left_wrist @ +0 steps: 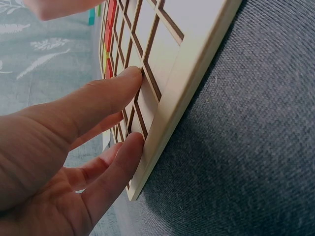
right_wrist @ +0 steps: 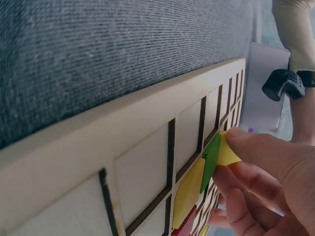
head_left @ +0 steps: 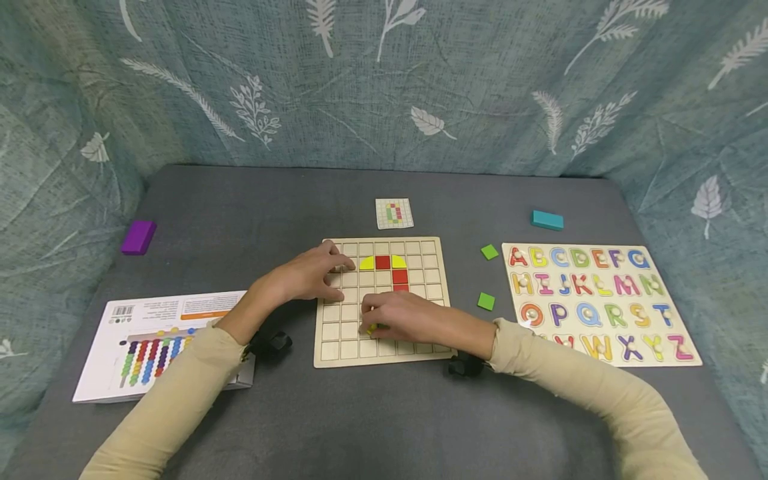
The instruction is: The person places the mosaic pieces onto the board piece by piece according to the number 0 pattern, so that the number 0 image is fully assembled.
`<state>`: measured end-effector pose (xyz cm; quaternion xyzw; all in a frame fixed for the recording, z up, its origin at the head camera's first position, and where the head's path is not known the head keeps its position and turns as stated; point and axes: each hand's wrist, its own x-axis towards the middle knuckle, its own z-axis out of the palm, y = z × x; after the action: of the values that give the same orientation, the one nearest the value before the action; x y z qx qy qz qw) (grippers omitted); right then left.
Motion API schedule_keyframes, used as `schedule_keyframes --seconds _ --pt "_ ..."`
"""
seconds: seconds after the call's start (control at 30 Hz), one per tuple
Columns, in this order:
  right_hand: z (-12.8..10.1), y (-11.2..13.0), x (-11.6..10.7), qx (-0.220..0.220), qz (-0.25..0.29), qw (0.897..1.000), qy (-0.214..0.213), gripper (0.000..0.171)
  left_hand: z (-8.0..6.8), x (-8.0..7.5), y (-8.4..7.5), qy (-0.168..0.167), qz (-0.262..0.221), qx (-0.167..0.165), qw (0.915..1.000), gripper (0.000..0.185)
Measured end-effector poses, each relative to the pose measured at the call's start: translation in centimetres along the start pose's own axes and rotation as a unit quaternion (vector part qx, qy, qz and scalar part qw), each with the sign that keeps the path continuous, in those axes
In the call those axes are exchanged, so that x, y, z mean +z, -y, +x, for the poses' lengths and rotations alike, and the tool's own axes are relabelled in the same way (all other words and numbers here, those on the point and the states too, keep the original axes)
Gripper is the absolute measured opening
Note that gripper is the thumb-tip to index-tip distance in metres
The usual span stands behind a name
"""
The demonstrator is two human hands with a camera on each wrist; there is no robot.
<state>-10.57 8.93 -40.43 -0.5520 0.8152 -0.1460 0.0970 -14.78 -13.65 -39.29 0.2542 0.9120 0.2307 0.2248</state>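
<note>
Now right hand (head_left: 408, 320) pinches small green-and-yellow tile (right_wrist: 215, 156) over wooden grid board (head_left: 336, 333); seat it flat in one cell while left hand (head_left: 306, 275), fingers straight, steadies board.

Two loose green tiles (head_left: 489, 252), two boards (head_left: 441, 280)

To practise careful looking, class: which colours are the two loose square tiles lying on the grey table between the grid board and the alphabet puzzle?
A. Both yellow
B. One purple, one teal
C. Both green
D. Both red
C: in the head view, two green square tiles lie on the grey table between the grid board and the alphabet puzzle.
</note>
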Motion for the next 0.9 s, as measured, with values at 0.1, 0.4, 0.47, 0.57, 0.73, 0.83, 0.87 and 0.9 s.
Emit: schedule_keyframes --seconds 0.1,0.4,0.47,0.57,0.73,0.83,0.87,0.9 --pt "0.0 0.1 0.0 -0.002 -0.005 1.0 0.004 0.011 0.0 0.0 0.0 0.003 -0.003 -0.001 1.0 0.051" --pt "-0.2 0.2 0.2 -0.001 -0.021 1.0 0.005 0.013 -0.1 0.0 0.0 0.003 -0.004 0.0 1.0 0.051" --pt "-0.3 0.3 0.3 -0.007 -0.032 0.999 0.005 0.011 0.0 0.0 0.1 0.0 -0.001 0.003 1.0 0.05" --pt "-0.6 0.5 0.5 -0.018 -0.057 0.998 -0.002 0.01 0.1 0.0 0.0 0.0 0.0 0.004 1.0 0.05" --pt "-1.1 0.6 0.8 -0.038 -0.101 0.994 -0.03 0.01 0.2 0.0 0.0 -0.002 0.001 0.011 0.9999 0.05" --pt "-1.5 0.5 0.4 -0.048 -0.111 0.992 -0.039 0.011 0.2 0.0 0.1 -0.003 0.0 0.011 0.9999 0.05" --pt "-1.8 0.4 0.2 -0.047 -0.109 0.992 -0.044 0.012 0.1 0.0 0.1 -0.002 0.0 0.014 0.9999 0.05" --pt "-2.1 0.3 -0.2 -0.042 -0.101 0.993 -0.05 0.014 0.1 0.0 0.1 -0.002 -0.001 0.011 0.9999 0.05"
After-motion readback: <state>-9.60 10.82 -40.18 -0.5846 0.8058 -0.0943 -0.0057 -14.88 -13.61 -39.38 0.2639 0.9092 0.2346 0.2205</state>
